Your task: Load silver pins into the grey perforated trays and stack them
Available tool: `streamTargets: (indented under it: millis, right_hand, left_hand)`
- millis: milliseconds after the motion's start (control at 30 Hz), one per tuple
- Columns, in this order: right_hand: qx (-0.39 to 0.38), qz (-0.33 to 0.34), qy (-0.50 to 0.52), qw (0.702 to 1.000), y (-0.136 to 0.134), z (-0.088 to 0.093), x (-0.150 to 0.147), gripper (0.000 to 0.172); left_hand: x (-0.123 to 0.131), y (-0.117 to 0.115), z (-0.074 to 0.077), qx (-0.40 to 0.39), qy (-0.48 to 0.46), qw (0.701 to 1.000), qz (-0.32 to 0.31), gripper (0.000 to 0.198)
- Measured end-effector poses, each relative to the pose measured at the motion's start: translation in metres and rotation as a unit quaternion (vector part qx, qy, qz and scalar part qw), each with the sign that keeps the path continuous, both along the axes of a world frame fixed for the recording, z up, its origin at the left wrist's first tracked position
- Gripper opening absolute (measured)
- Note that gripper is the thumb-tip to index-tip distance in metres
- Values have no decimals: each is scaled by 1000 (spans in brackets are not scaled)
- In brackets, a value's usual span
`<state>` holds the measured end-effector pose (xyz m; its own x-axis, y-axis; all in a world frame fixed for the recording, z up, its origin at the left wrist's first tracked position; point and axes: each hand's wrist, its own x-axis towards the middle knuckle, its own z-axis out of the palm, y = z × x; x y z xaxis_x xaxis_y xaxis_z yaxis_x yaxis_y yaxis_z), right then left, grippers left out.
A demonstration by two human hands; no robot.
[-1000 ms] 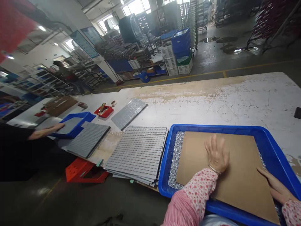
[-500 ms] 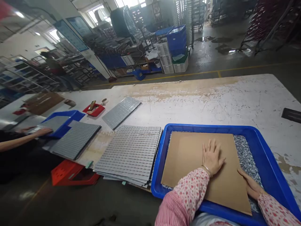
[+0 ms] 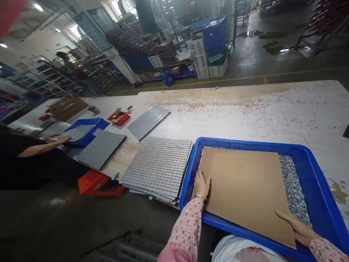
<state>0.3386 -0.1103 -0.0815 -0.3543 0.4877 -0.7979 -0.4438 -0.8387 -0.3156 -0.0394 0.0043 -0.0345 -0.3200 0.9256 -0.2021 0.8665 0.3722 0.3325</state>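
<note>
A brown cardboard sheet (image 3: 242, 193) lies tilted across a blue plastic tray (image 3: 308, 162), over a bed of small silvery metal parts (image 3: 293, 189) that shows along its right side. My left hand (image 3: 202, 185) rests at the sheet's left edge, near the tray's inner wall. My right hand (image 3: 296, 227) grips the lower right edge of the cardboard. A stack of grey slotted sheets (image 3: 156, 167) sits just left of the tray. The cardboard hides most of the metal parts.
A worn white table (image 3: 245, 109) holds more grey sheets (image 3: 102, 149) and a red tray (image 3: 118, 118). A co-worker's hand (image 3: 61, 139) touches a grey sheet in a smaller blue tray (image 3: 94, 123). A red crate (image 3: 99, 183) stands below the table edge.
The cardboard has slid left in the tray, exposing more metal parts on the right. My left hand has moved from mid-sheet to the sheet's left edge. The co-worker's hand has shifted slightly.
</note>
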Motion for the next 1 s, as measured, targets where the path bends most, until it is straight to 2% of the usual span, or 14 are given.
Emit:
streamTargets:
  millis: [67,133,233,300,367,433,533,567,733,867,1000]
  right_hand:
    - [-4,-21,-19,1000,2,5,2,59]
    - [-2,-44,-24,999,8,12,7,54]
    - [11,-67,-28,997,16,22,20,46]
    - [28,-75,-30,996,16,27,33,47]
    - [53,-73,-34,995,10,30,45,50]
    - [78,-74,-51,993,2,31,54,54]
    - [95,-105,-82,986,-3,26,58,58]
    - [95,-117,-83,985,-2,23,57,59]
    - [12,-108,-46,993,8,10,41,54]
    - [12,-108,-63,992,2,1,39,56]
    - [-20,-68,-90,993,-2,-6,43,67]
  left_hand:
    - [-25,-19,-7,-6,-29,1000,3,57]
    - [-35,-33,-11,-9,-33,999,6,55]
    - [-33,-39,-15,10,-24,999,23,61]
    - [-28,-36,-14,6,-50,998,43,63]
    - [-25,-34,-11,-13,-98,993,69,58]
    - [-22,-34,-5,3,-127,988,93,53]
    - [-17,-34,4,93,-145,981,91,52]
    - [-14,-32,6,101,-141,981,85,51]
    - [-7,-17,15,-18,-72,996,57,36]
    - [-14,-14,23,18,-67,996,49,42]
    - [-18,-18,30,12,-71,996,46,36]
